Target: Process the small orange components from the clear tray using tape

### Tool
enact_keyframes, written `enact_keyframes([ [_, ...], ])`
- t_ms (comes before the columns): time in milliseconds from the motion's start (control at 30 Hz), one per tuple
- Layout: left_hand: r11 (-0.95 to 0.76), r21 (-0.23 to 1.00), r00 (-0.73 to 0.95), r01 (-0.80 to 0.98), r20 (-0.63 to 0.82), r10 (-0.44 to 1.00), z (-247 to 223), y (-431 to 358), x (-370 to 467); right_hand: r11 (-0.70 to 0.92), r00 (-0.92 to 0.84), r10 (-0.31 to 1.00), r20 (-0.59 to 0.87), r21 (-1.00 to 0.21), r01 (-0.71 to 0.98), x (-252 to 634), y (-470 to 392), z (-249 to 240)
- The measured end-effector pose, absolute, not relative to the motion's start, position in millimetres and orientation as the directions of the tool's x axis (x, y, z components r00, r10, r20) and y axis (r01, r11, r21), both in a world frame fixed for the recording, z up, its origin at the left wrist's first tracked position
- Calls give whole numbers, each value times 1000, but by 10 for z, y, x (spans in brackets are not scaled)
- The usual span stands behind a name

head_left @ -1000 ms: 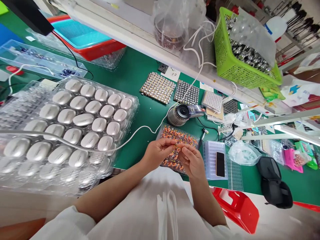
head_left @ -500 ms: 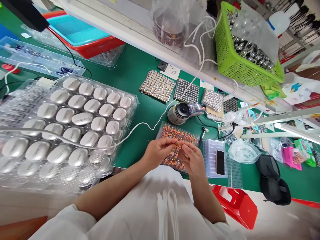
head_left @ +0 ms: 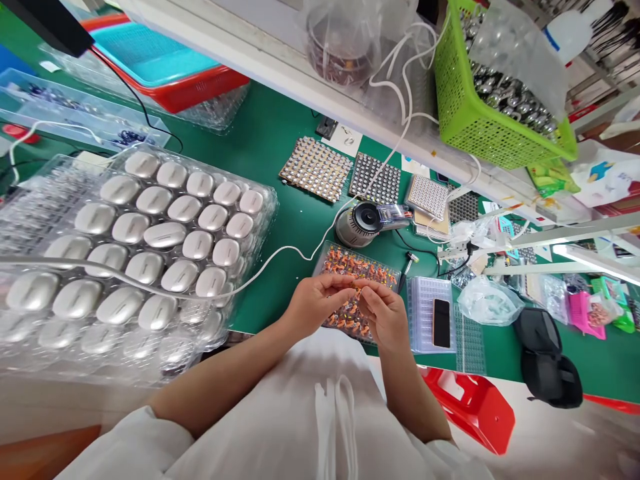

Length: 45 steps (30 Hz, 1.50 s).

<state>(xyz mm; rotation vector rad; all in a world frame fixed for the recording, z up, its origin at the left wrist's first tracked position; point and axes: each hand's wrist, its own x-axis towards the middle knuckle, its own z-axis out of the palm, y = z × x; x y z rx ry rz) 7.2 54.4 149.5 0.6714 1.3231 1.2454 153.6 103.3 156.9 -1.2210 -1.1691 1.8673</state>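
My left hand [head_left: 316,300] and my right hand [head_left: 384,313] meet fingertip to fingertip, both closed in a pinch. Something tiny seems to be between them, too small to name; it may be one of the small orange parts. Right below them lies a clear tray [head_left: 320,259] filled with small orange-and-dark parts [head_left: 367,267]. My fingers hide the tray's middle. Just behind the tray stands a round grey device [head_left: 357,230] with a black top and a clear arm pointing right.
Stacked clear trays of silvery oval cases [head_left: 165,235] fill the left, a white cable across them. A phone [head_left: 441,323] lies on plastic trays at right, near a small hammer-like tool [head_left: 410,263] and a black case [head_left: 547,357]. Overhead, a shelf holds a green basket [head_left: 493,127].
Both hands keep their pinch at nearly the same place, with only slight finger movement. The view has shifted a little; nothing else visibly moved.
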Motion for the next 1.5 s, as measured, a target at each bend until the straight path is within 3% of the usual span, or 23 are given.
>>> enact_keyframes([
  [200, 292, 919, -227, -263, -353, 908, 1463, 556, 80, -344, -360, 862, -358, -933, 105, 1560, 1021, 1518],
  [467, 315, 909, -277, -273, -387, 879, 1460, 548, 75, -107, -332, 920, -210, -947, 303, 1523, 1002, 1591],
  [600, 296, 906, -282, -303, -382, 880, 1474, 525, 56, -123, -323, 926, -194, -966, 229, 1521, 1014, 1605],
  [767, 245, 921, -220, -302, -317, 923, 1459, 468, 35, -140, -492, 847, -198, -978, 152, 1535, 1064, 1627],
  [1133, 284, 898, -113, -336, -338, 935, 1533, 462, -1, 74, -483, 876, 10, -991, 115, 1539, 1071, 1569],
  [1267, 175, 970, -224, -167, -210, 952, 1511, 435, 13, 56, -388, 922, 12, -993, 104, 1529, 1019, 1527],
  [1400, -44, 976, -333, 214, 115, 936, 1513, 376, 33, 77, -347, 938, 18, -984, 159, 1526, 1006, 1537],
  [1500, -203, 921, -319, 333, 313, 895, 1516, 363, 60, 147, -321, 944, 69, -963, 226, 1518, 995, 1545],
])
